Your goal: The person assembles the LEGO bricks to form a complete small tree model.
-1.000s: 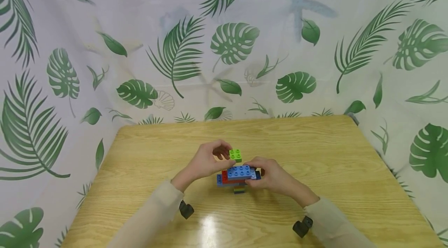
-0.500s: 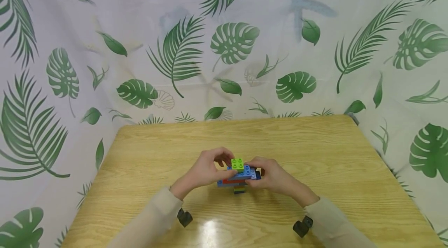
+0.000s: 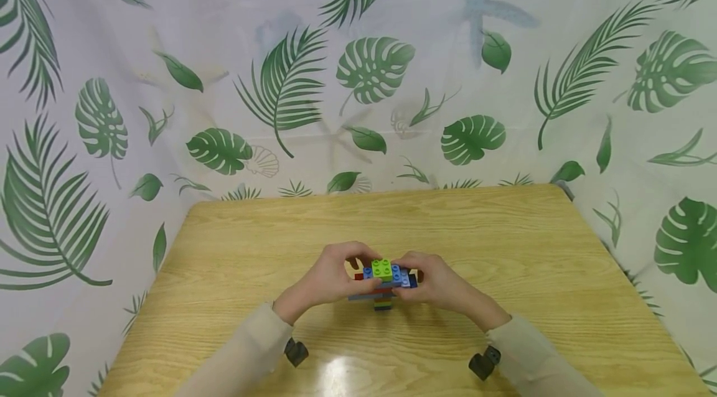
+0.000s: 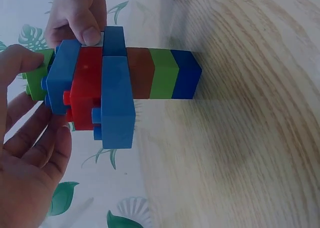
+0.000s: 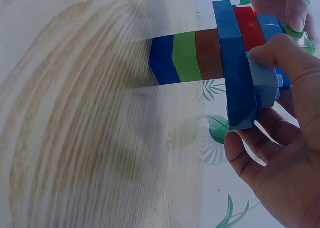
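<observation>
Between thumb and fingers, my left hand (image 3: 330, 275) pinches a bright green toy brick (image 3: 383, 270). That brick sits on a blue brick (image 4: 64, 76), the upper layer of a T-shaped stack. Below come a red brick (image 4: 87, 88) and a pale blue one (image 5: 263, 78), then a long blue layer (image 4: 118, 101). A narrow column of brown (image 4: 140, 72), green (image 4: 164, 73) and dark blue (image 4: 186, 74) bricks stands upright on the table. My right hand (image 3: 442, 283) grips the stack's right end, thumb on the pale blue brick.
The wooden table (image 3: 269, 223) spreads around the stack on all sides. A leaf-print cloth (image 3: 313, 92) hangs behind it and at both sides. Dark wrist cameras (image 3: 296, 352) sit below each cuff.
My left hand has lowered the bright green brick from above the stack and moved it slightly right, onto the upper blue brick. The right hand has held its place.
</observation>
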Demonstrator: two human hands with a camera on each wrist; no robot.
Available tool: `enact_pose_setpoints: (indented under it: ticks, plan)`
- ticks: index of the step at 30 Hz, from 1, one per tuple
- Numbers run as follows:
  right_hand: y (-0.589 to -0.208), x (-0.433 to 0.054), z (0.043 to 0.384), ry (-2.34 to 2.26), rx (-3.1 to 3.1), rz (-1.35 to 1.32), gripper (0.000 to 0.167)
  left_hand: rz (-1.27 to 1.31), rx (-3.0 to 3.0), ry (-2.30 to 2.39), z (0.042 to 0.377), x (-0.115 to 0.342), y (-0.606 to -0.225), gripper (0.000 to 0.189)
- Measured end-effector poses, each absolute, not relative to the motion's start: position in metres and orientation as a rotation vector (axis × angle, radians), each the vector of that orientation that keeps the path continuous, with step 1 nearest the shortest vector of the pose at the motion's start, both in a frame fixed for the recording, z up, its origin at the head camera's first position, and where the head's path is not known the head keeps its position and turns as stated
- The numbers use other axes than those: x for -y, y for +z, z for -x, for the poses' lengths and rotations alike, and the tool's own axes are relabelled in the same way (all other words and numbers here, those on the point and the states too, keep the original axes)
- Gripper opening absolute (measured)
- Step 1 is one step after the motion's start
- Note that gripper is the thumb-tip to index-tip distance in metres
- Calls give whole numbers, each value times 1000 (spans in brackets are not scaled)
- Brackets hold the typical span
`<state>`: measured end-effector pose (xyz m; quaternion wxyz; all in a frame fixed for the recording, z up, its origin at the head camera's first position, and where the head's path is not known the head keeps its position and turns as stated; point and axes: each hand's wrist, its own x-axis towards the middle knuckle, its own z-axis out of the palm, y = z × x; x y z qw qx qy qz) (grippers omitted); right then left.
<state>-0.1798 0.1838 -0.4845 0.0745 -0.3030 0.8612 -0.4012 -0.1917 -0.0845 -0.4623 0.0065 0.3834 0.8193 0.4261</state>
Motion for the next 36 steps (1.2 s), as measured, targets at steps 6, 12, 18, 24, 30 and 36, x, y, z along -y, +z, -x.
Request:
enact_pose_setpoints:
  ticks: [6,12,18,24,30,36]
  plan:
    - [-484,-183,180,-1221,-2570,905,42,-1273,-2578,1278,190,83,-455,28]
    - [-484,-184,181,-1226,-2562,907,41,-1323,-2600,1205,191,81,-453,28]
    - [-486,-185,180,-1226,-2570,928,40,-1346,-2612,1178,190,80,-453,28]
    - [-488,-184,180,-1231,-2565,941,41,-1348,-2624,1180,190,81,-454,28]
    - [-489,-185,180,-1240,-2578,934,40,-1345,-2654,1163,189,80,-455,30]
    - [-488,-183,179,-1229,-2586,936,41,-1356,-2700,1181,184,82,-463,35]
